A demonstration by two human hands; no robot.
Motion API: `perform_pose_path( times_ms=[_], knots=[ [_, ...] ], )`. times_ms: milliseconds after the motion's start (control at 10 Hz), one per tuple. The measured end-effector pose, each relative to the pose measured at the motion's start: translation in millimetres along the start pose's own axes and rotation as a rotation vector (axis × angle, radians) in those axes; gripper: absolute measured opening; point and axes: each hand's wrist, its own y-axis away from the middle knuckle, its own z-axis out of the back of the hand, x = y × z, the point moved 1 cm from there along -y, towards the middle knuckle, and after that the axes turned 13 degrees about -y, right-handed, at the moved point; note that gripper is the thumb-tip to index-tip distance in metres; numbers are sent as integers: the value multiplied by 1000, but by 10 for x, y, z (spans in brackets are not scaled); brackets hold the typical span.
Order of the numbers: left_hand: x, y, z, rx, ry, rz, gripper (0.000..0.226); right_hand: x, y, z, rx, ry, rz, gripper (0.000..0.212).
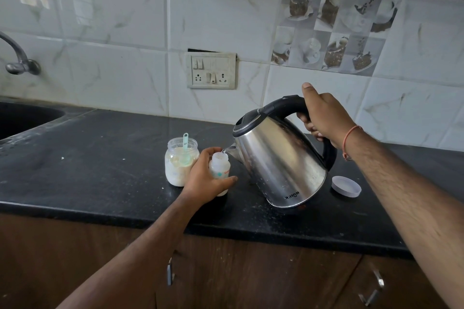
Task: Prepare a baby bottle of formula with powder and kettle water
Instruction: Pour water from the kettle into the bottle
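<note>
While the right hand [324,118] grips the kettle [281,158] handle and tips it, the left hand [208,180] wraps the baby bottle [219,167] on the counter [100,158], spout at its two o'clock. Best pour thin and slow. Powder jar [180,160] stands at nine o'clock.

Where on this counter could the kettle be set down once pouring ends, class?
Bare counter lies between the sink and powder jar, and behind the kettle toward the wall. It is crowded around the bottle, left hand and lid.
</note>
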Motion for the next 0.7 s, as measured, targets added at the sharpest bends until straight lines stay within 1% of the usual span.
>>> perform_pose_path(
  times_ms=[700],
  knots=[
    [-10,11,5,7,19,8,82,28,0,-29,15,18,19,70]
  ],
)
